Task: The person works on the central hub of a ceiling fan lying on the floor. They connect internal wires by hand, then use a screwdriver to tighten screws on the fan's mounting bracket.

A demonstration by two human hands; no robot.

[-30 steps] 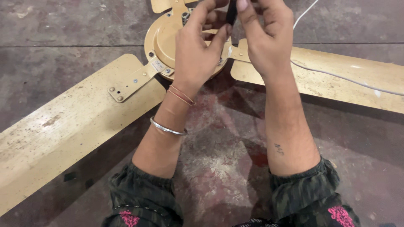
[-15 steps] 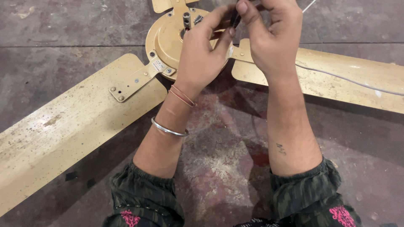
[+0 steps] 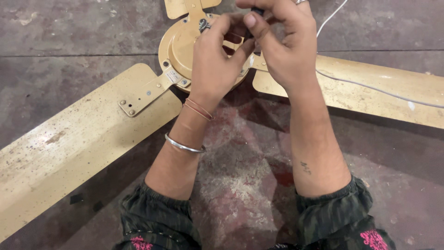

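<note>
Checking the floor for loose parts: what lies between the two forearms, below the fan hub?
In the head view, only bare stained floor lies between the forearms, below the hub.

Both hands shifted left, left hand point(image 3: 213, 65) fingers curled tighter

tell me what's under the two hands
Under the left hand and right hand sits the beige fan motor housing; its centre is covered by them.

A stained concrete floor point(image 3: 69, 41) lay beneath, reddish in one patch point(image 3: 240, 153). A white cable point(image 3: 370, 88) crossed the right side. Green sleeves point(image 3: 157, 222) showed at the bottom.
</note>
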